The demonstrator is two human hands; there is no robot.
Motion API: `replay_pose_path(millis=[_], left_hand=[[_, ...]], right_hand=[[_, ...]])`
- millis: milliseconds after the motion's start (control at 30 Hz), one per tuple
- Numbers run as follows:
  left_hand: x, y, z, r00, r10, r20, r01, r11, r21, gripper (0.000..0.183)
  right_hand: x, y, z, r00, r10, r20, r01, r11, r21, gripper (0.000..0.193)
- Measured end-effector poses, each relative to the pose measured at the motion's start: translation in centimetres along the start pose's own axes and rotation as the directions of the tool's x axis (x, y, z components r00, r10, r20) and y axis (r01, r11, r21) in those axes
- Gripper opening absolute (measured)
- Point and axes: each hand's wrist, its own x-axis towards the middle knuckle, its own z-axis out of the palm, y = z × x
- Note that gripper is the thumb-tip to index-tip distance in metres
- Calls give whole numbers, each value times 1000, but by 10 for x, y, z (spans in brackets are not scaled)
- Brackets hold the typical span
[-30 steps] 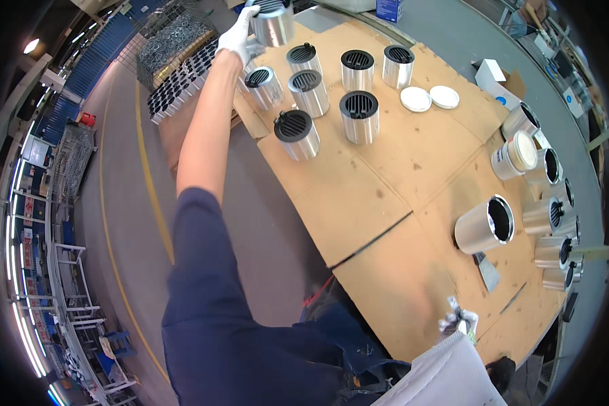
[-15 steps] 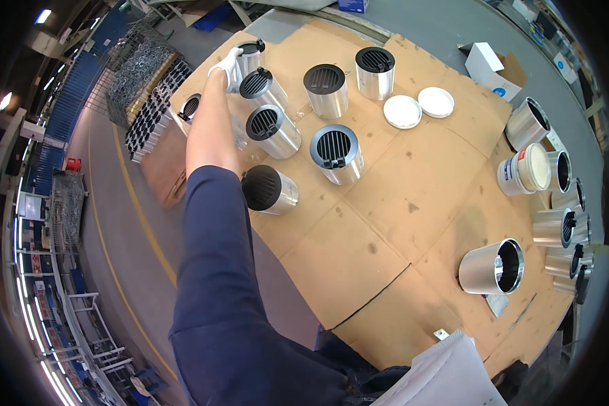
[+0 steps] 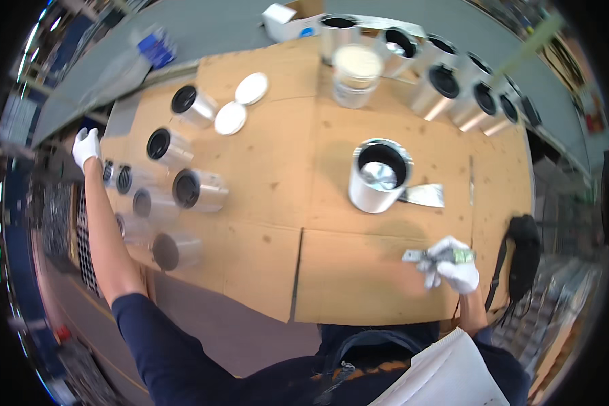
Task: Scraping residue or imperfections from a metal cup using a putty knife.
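My left hand (image 3: 86, 147), in a white glove, reaches to the far left edge of the table. Its fingers look apart, with nothing visible in them. Just beside it stand several silver metal cylinders with dark round tops, such as one cylinder (image 3: 213, 191); the nearest ones are smeared by motion. My right hand (image 3: 455, 269), also gloved, is closed around a slim tool (image 3: 416, 256) with a flat metal tip and a greenish part; its exact kind is unclear. Ahead of that hand stands a silver cylinder (image 3: 369, 197) with a dark inside and something shiny in it.
A flat silvery piece (image 3: 427, 195) lies beside the dark-lined cylinder. A white tub (image 3: 352, 96) and more cylinders (image 3: 432, 98) line the far right. Two white round lids (image 3: 252, 88) lie at the back, near an opened box (image 3: 284, 24). Brown cardboard (image 3: 264, 250) covers the table.
The view has swung right. My left hand, earlier at a cylinder at the far corner, now shows spread fingers beside the cylinders. My right hand with the tool has come into view.
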Motion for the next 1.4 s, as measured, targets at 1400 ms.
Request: replay_pose_path(millis=[1400], left_hand=[[-616, 360, -72, 356, 409, 840, 895, 109, -433, 61]], right_hand=[[-19, -33, 1, 203, -708, -676, 847, 474, -242, 37]])
